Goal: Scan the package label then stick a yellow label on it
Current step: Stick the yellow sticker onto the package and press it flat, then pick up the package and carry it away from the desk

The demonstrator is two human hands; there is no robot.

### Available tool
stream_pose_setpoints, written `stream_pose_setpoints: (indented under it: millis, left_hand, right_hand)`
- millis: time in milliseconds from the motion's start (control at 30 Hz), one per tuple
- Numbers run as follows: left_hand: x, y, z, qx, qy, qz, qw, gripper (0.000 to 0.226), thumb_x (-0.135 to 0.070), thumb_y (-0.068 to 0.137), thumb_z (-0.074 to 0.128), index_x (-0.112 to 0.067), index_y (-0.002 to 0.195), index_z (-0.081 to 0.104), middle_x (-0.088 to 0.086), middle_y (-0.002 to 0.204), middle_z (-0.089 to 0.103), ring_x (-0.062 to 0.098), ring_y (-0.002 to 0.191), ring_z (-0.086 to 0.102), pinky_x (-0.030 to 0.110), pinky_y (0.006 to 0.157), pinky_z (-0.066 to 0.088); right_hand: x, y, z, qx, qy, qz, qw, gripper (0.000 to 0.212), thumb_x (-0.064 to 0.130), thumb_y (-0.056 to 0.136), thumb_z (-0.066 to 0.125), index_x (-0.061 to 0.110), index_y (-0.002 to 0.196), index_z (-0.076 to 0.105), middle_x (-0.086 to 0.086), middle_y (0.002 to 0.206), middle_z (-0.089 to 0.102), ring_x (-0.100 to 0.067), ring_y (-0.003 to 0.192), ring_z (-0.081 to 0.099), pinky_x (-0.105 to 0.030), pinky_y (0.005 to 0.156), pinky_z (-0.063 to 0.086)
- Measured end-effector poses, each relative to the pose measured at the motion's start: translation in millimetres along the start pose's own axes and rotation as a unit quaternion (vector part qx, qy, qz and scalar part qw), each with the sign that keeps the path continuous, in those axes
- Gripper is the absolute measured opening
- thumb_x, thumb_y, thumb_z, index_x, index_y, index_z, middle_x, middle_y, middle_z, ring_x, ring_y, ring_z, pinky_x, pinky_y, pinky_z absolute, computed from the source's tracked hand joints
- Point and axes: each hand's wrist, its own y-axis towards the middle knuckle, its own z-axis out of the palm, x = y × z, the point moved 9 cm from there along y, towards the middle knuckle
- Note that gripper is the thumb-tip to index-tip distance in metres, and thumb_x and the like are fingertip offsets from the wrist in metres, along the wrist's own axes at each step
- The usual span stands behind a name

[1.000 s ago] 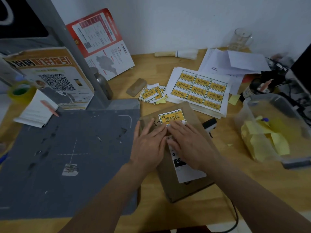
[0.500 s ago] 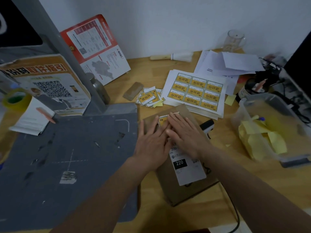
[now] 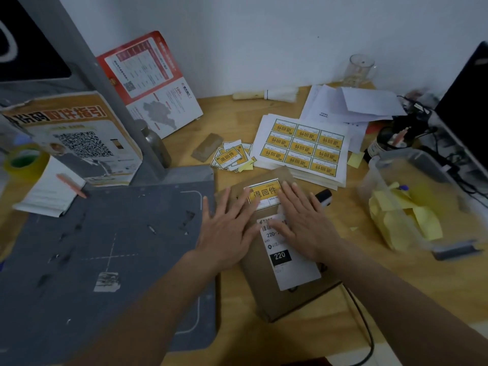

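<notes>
A brown cardboard package point(image 3: 266, 291) lies on the wooden desk beside the grey mat. A yellow label point(image 3: 264, 192) sits stuck near the package's far end, above the white shipping label point(image 3: 287, 260) marked 220. My left hand point(image 3: 227, 231) lies flat with straight fingers on the package's left side, fingertips at the yellow label's left edge. My right hand point(image 3: 306, 220) presses flat on the package, fingertips at the yellow label's right edge, covering the top of the shipping label. A black and white scanner point(image 3: 323, 197) lies just right of the package.
A sheet of yellow labels point(image 3: 303, 146) on a paper stack and several cut labels point(image 3: 232, 157) lie behind the package. A clear bin point(image 3: 412, 202) with yellow backing scraps stands right. The grey mat point(image 3: 105, 247) covers the left. A cable point(image 3: 367, 334) runs off the desk edge.
Both hands slid back toward me and apart, uncovering the yellow label they were pressing half a second ago. The view shifted slightly.
</notes>
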Motion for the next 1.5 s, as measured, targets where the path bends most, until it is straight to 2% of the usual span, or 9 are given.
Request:
stream_pose_setpoints:
  millis: [100,200,367,500,900,1033,1233,1400,1500]
  left_hand:
    - [20,-11,2,-0.03,-0.147,-0.148,0.977,0.084,-0.064,0.09,0.03,-0.023,0.15,-0.011,-0.005,0.159,-0.019,0.021,0.146,-0.017,0.052,0.116,0.0]
    - [27,-24,16,-0.06,-0.447,-0.248,0.858,0.089,-0.046,0.089,0.056,-0.017,0.152,0.001,0.003,0.16,0.011,0.021,0.147,0.013,0.043,0.116,0.02]
    - [17,-49,60,-0.016,-0.668,-0.338,0.663,0.05,-0.053,0.098,0.028,-0.026,0.131,0.054,-0.005,0.122,0.063,0.017,0.118,0.055,0.04,0.105,0.04]
    - [22,-55,80,-0.013,-0.71,-0.428,0.559,0.051,-0.053,0.099,0.028,-0.021,0.119,0.062,0.004,0.114,0.067,0.022,0.108,0.061,0.045,0.103,0.044]
    - [-1,-40,-4,0.046,-0.729,-0.305,0.611,0.062,-0.046,0.095,0.04,-0.018,0.05,0.073,0.004,0.054,0.069,0.019,0.041,0.064,0.028,0.049,0.052]
    - [-65,-39,-49,0.064,-0.737,-0.218,0.636,0.047,-0.048,0.093,0.042,-0.019,0.07,0.071,0.003,0.06,0.071,0.019,0.051,0.067,0.027,0.054,0.051]
    - [-203,-82,-43,0.176,-0.699,-0.108,0.685,0.046,-0.051,0.096,0.039,-0.021,0.079,0.071,-0.001,0.056,0.071,0.015,0.051,0.066,0.03,0.056,0.043]
    - [-332,-165,-13,0.314,-0.655,-0.027,0.687,0.054,-0.055,0.095,0.033,-0.018,0.087,0.072,0.002,0.067,0.076,0.015,0.057,0.072,0.021,0.047,0.053]
    - [-404,-221,-1,0.367,-0.628,0.048,0.684,0.052,-0.058,0.092,0.037,-0.021,0.099,0.073,0.002,0.089,0.078,0.014,0.076,0.074,0.032,0.071,0.053]
  right_hand:
    - [-11,-1,-6,-0.032,0.134,0.077,0.987,0.084,0.073,0.083,0.006,0.022,0.151,0.01,-0.003,0.161,0.003,-0.022,0.148,0.006,-0.045,0.118,0.017]
    - [-39,-16,-22,-0.123,0.387,0.2,0.892,0.046,0.053,0.09,0.042,0.021,0.124,0.045,0.002,0.118,0.055,-0.017,0.104,0.056,-0.041,0.087,0.05]
    - [-98,-52,6,-0.074,0.429,0.397,0.808,0.029,0.031,0.094,0.051,0.012,0.076,0.063,-0.009,0.077,0.062,-0.021,0.069,0.056,-0.033,0.066,0.043]
    - [-99,-70,24,0.0,0.461,0.393,0.796,0.018,0.019,0.093,0.056,0.01,0.089,0.071,-0.003,0.08,0.066,-0.011,0.072,0.058,-0.023,0.058,0.041]
    - [-35,-110,1,-0.065,0.749,0.311,0.581,0.051,0.067,0.086,0.042,0.029,0.109,0.066,0.003,0.103,0.074,-0.012,0.095,0.069,-0.033,0.089,0.053]
    - [-52,-163,-36,-0.15,0.791,0.263,0.532,0.04,0.052,0.094,0.037,0.026,0.1,0.067,0.004,0.088,0.077,-0.009,0.081,0.072,-0.022,0.069,0.058]
    - [-76,-317,-28,-0.24,0.796,0.291,0.473,0.066,0.053,0.073,0.07,0.024,0.13,0.053,-0.01,0.12,0.067,-0.031,0.109,0.065,-0.051,0.097,0.049]
    - [-81,-476,-13,-0.356,0.765,0.352,0.405,0.045,0.045,0.088,0.055,0.018,0.123,0.059,-0.01,0.111,0.072,-0.03,0.1,0.069,-0.044,0.086,0.056]
    - [-77,-572,-8,-0.422,0.745,0.38,0.348,0.041,0.046,0.091,0.05,0.017,0.116,0.064,-0.012,0.104,0.074,-0.03,0.093,0.071,-0.039,0.076,0.058]
